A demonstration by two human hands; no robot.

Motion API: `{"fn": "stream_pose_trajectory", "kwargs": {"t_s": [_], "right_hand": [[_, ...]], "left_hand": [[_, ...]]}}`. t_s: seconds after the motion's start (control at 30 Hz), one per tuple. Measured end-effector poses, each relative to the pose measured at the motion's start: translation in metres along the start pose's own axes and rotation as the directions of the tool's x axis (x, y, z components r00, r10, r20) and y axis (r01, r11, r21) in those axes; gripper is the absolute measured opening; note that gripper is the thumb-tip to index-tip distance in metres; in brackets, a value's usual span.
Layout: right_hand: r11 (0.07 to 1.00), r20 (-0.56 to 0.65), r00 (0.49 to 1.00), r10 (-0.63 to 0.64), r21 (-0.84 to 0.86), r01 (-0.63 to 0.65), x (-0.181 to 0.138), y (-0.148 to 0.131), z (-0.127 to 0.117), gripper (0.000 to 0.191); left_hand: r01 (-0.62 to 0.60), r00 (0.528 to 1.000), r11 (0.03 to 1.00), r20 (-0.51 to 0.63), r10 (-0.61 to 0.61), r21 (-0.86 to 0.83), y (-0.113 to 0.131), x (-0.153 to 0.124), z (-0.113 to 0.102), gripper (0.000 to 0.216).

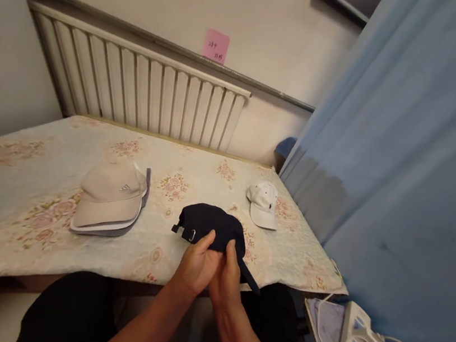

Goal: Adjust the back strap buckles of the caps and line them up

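A dark navy baseball cap [212, 221] is held in both my hands above the near edge of the bed. My left hand [198, 263] grips its lower rim, thumb on the outside, near the back strap with its metal buckle. My right hand [228, 275] holds the rim closer to the brim, which points down and to the right. The fingers of both hands are partly hidden by the cap. To the left lies a stack of caps, a beige cap [106, 191] on top with white and grey brims under it. Over to the right rests a white cap [263, 203].
A flowered bedspread [191, 153] covers the bed. Behind it are a white radiator [134, 76] and a pink note [215, 46] on the wall. A blue curtain [401, 169] hangs at the right. A power strip [356, 328] with cables sits at lower right.
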State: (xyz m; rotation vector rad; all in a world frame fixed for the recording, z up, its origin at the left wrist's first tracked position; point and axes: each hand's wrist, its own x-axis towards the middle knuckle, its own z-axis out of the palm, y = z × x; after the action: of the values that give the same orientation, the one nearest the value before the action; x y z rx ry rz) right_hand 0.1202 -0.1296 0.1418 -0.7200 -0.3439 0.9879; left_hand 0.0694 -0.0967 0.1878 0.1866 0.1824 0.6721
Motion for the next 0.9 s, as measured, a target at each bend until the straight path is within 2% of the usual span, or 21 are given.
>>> {"fn": "stream_pose_trajectory", "kwargs": {"t_s": [0.13,0.27,0.37,0.63,0.9], "right_hand": [[1.000,-0.081,0.997,-0.013,-0.009,0.012,0.020,0.008,0.014,0.046],[0.996,-0.114,0.990,-0.082,-0.037,0.078,0.040,0.019,0.025,0.047],[0.993,-0.106,0.989,-0.106,-0.054,0.100,0.053,0.030,0.030,0.046],[0.982,-0.158,0.986,-0.056,-0.190,0.025,0.078,0.063,0.035,0.040],[0.967,-0.181,0.981,-0.063,-0.256,0.014,0.089,0.089,0.039,0.037]], "left_hand": [[0.046,0.997,0.999,0.056,-0.045,-0.022,0.020,0.011,-0.010,0.033],[0.047,0.994,0.997,0.106,-0.040,-0.065,0.043,0.028,-0.024,0.032],[0.018,0.996,0.996,0.089,-0.011,-0.082,0.059,0.039,-0.037,0.029],[-0.051,0.998,0.989,0.024,0.054,-0.137,0.091,0.063,-0.076,0.026],[-0.054,0.998,0.989,0.006,0.056,-0.137,0.117,0.067,-0.104,0.031]]}}
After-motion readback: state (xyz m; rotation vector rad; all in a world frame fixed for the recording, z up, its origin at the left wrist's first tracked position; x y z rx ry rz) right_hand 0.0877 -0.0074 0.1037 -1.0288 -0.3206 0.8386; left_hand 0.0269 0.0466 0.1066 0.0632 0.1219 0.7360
